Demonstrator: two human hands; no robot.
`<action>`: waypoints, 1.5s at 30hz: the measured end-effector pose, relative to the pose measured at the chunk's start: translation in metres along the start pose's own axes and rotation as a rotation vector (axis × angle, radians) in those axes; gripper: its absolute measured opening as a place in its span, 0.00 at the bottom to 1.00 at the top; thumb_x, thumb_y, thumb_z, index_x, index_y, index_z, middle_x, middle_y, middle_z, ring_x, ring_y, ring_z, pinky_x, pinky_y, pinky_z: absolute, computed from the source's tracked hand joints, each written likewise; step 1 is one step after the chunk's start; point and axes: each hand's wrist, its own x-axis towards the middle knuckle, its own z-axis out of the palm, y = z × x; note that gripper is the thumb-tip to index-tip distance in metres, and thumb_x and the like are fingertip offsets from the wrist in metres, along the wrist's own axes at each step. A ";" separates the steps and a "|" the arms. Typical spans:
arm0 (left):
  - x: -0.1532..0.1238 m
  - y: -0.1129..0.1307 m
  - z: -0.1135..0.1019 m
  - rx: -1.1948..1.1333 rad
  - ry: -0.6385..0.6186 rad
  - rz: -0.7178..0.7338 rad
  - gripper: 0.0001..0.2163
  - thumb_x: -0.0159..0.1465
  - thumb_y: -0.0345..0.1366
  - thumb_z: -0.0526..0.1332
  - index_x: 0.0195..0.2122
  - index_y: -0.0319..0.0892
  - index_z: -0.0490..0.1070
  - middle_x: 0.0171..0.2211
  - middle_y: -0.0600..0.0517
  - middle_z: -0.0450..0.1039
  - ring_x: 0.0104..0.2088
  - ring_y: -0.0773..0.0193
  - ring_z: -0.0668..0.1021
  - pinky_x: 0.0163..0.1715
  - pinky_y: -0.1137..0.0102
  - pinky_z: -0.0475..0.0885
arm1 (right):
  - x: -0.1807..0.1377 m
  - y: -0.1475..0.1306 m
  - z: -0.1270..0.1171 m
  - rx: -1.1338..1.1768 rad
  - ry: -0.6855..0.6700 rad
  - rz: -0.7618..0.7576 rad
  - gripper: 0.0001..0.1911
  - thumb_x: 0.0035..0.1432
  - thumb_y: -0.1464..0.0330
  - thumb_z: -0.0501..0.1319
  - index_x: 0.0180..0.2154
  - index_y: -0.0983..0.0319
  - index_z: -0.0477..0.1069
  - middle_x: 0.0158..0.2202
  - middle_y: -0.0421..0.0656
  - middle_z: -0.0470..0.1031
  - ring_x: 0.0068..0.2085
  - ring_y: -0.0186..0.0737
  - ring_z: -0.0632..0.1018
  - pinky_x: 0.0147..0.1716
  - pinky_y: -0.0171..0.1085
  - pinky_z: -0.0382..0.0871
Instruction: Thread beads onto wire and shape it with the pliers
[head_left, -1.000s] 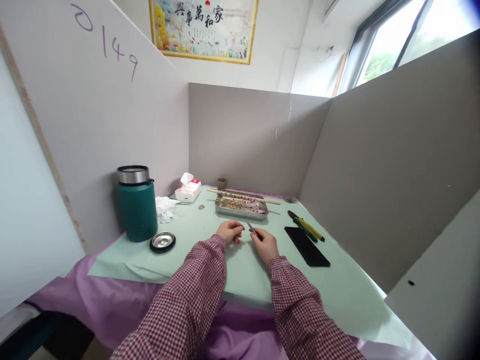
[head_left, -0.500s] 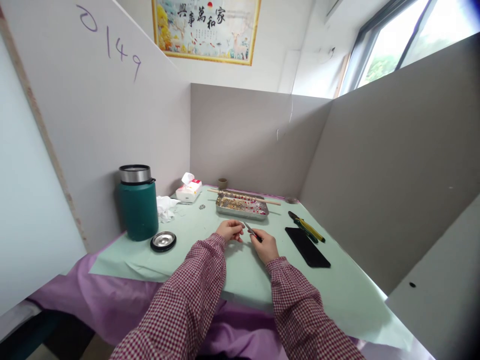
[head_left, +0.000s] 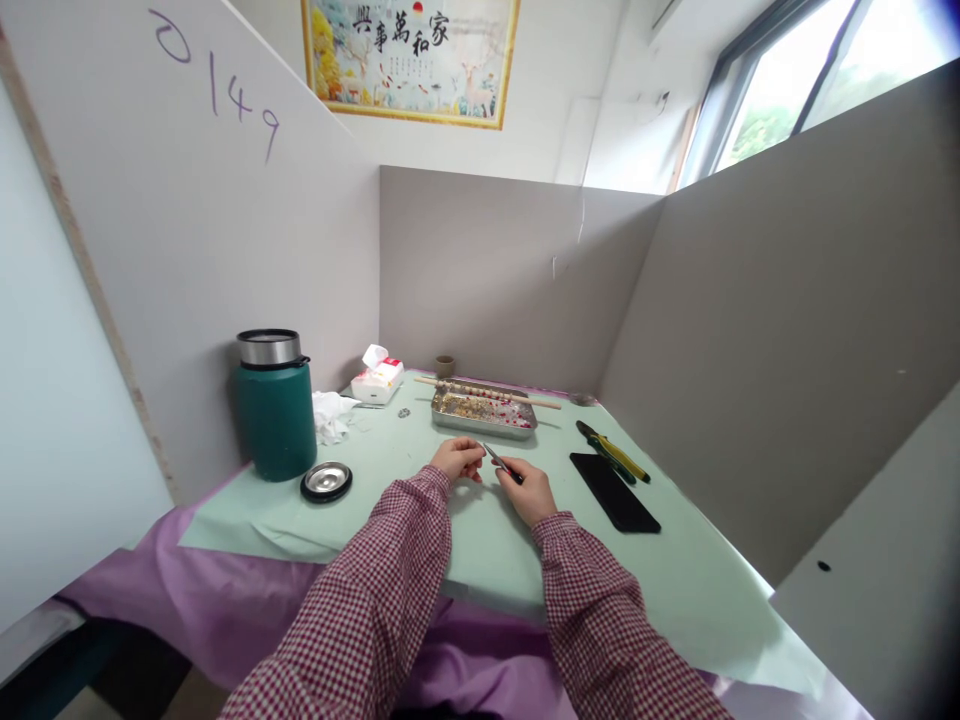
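Note:
Over the middle of the table, my left hand [head_left: 457, 459] is closed in a pinch. Whatever sits between its fingertips is too small to make out. My right hand [head_left: 531, 492] grips a slim pointed tool [head_left: 494, 457] with a metal tip and a dark handle, perhaps tweezers. The tip points up and left and reaches the left fingertips; I cannot tell whether it touches them. Just beyond both hands stands a shallow metal tray [head_left: 487, 424] holding small gold and red pieces. A wooden stick [head_left: 546, 404] strung with small pieces lies across the tray.
At the left stand a green flask [head_left: 276, 425], its lid [head_left: 327, 482], crumpled tissue [head_left: 331, 415] and a tissue pack [head_left: 377, 382]. To the right lie a black phone-like slab [head_left: 615, 492] and yellow-green pliers [head_left: 619, 458]. A small cup [head_left: 445, 367] is behind the tray. Grey partitions [head_left: 517, 270] enclose the table.
The tool's tip has shifted slightly left, closer to the left fingertips. Both hands otherwise stay nearly in place with the same grips.

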 end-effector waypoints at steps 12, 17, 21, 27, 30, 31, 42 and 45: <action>-0.006 0.008 0.003 -0.119 -0.079 -0.010 0.03 0.43 0.30 0.56 0.20 0.39 0.60 0.13 0.56 0.64 0.10 0.75 0.59 0.12 0.73 0.61 | -0.002 -0.008 -0.001 0.046 -0.090 -0.052 0.13 0.51 0.69 0.55 0.37 0.62 0.74 0.35 0.44 0.75 0.36 0.38 0.74 0.39 0.37 0.67; -0.008 0.011 0.004 -0.151 -0.103 -0.013 0.03 0.44 0.30 0.55 0.20 0.39 0.60 0.15 0.54 0.66 0.11 0.74 0.61 0.14 0.72 0.63 | -0.002 -0.009 -0.001 0.056 -0.096 -0.068 0.13 0.51 0.69 0.54 0.37 0.62 0.74 0.34 0.43 0.75 0.35 0.38 0.74 0.38 0.36 0.67; -0.007 0.009 0.004 -0.130 -0.100 -0.034 0.05 0.44 0.31 0.56 0.21 0.39 0.59 0.15 0.54 0.66 0.11 0.75 0.61 0.15 0.73 0.63 | -0.002 -0.007 0.000 0.035 -0.061 -0.055 0.13 0.51 0.69 0.54 0.36 0.61 0.74 0.35 0.43 0.75 0.36 0.38 0.74 0.39 0.37 0.67; -0.002 0.003 0.004 -0.065 -0.080 -0.049 0.07 0.45 0.33 0.58 0.22 0.40 0.58 0.14 0.56 0.65 0.10 0.76 0.60 0.14 0.73 0.63 | -0.001 -0.001 0.003 -0.025 -0.009 -0.040 0.13 0.50 0.70 0.54 0.35 0.60 0.75 0.35 0.42 0.76 0.37 0.39 0.75 0.40 0.37 0.67; -0.001 0.001 0.004 -0.011 -0.066 -0.037 0.07 0.46 0.33 0.58 0.22 0.40 0.58 0.14 0.56 0.65 0.10 0.76 0.59 0.13 0.74 0.63 | 0.000 0.001 0.003 -0.041 -0.007 -0.018 0.13 0.49 0.70 0.54 0.35 0.60 0.75 0.35 0.42 0.76 0.38 0.39 0.75 0.41 0.38 0.67; -0.002 0.001 0.005 0.007 -0.058 -0.029 0.07 0.47 0.33 0.58 0.22 0.40 0.58 0.14 0.57 0.65 0.10 0.76 0.59 0.13 0.74 0.63 | 0.000 0.002 0.003 -0.048 -0.004 -0.014 0.13 0.49 0.70 0.54 0.35 0.60 0.75 0.35 0.42 0.76 0.38 0.39 0.75 0.41 0.38 0.67; -0.004 0.004 0.002 0.164 0.013 0.075 0.11 0.48 0.40 0.61 0.26 0.36 0.69 0.21 0.54 0.68 0.14 0.77 0.63 0.16 0.75 0.66 | 0.000 0.003 0.002 -0.106 0.051 -0.060 0.14 0.51 0.70 0.52 0.36 0.60 0.74 0.35 0.43 0.75 0.37 0.39 0.74 0.40 0.37 0.67; -0.006 0.007 0.004 0.218 0.037 0.092 0.09 0.49 0.37 0.60 0.25 0.35 0.69 0.20 0.55 0.68 0.13 0.77 0.62 0.15 0.75 0.65 | 0.000 0.001 0.002 -0.160 0.049 -0.084 0.14 0.51 0.70 0.52 0.37 0.60 0.74 0.33 0.43 0.75 0.35 0.39 0.74 0.37 0.36 0.66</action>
